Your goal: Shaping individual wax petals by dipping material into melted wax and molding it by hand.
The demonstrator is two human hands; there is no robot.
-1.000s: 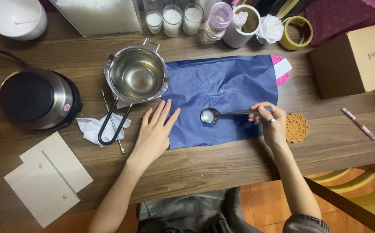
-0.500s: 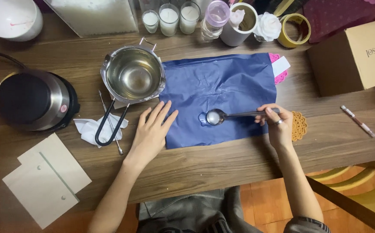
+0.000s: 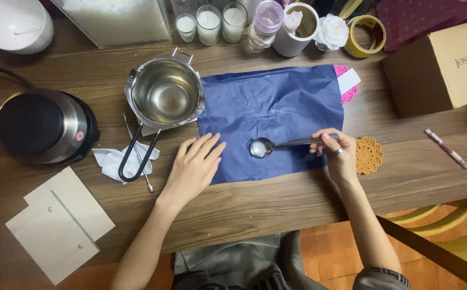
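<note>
The right hand [image 3: 341,158] pinches the handle of a metal spoon [image 3: 276,145], its bowl resting on the blue cloth [image 3: 276,102] between both hands, while the left hand [image 3: 193,167] lies flat and empty, fingers spread, pinning the cloth's near edge, so this looks like a wiping step that calls for steady downward pressure.

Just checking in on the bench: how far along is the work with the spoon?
Done: blue sheet spread flat, left hand pressing it. In hand: right hand holds the spoon, its bowl on the sheet. Left: the metal pot sits empty.
</note>
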